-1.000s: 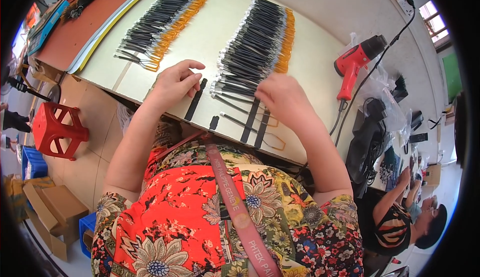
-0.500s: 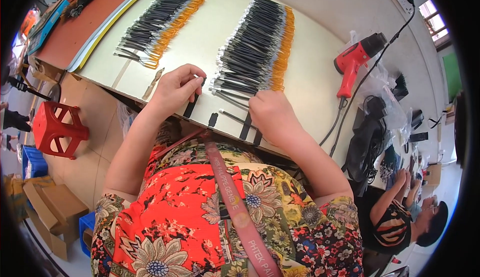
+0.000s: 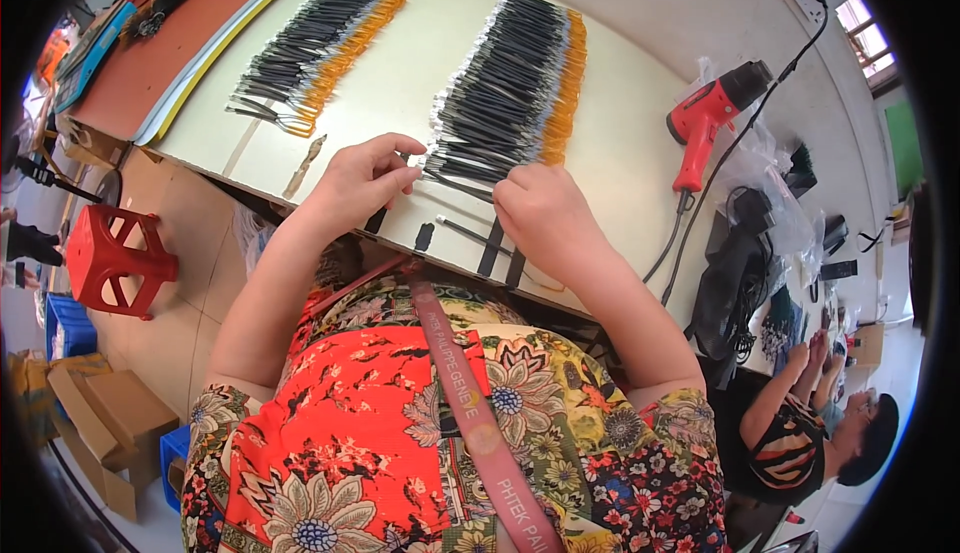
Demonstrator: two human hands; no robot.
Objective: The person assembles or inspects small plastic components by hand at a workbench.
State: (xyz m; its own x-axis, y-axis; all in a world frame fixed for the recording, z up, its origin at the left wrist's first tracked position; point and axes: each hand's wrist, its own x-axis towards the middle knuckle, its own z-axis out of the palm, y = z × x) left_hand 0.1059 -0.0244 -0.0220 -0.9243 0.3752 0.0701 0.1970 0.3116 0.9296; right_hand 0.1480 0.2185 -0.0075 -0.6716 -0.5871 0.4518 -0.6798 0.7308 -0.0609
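Note:
Short black cables with white end pieces and orange loops lie in a long row [image 3: 500, 93] on the pale table. My left hand [image 3: 362, 185] is beside the row's near left corner. Its thumb and forefinger are apart, close to the white cable ends. My right hand [image 3: 548, 215] is at the near right end of the row, its fingers closed on the nearest black cable [image 3: 460, 186]; the held part is hidden. Below it, a single black cable [image 3: 465, 227] lies apart from the row, its right part passing toward my right hand.
A second row of cables [image 3: 325, 43] lies at the far left. Black tape strips [image 3: 491, 250] mark the near table edge. A red heat gun [image 3: 712, 118] with a cord stands right, near plastic bags. A red stool [image 3: 120, 258] is left; a co-worker [image 3: 800, 443] sits right.
My left hand's thumb and forefinger have parted and moved slightly right toward the cable ends. My right hand has shifted a little up and left, still at the nearest cable.

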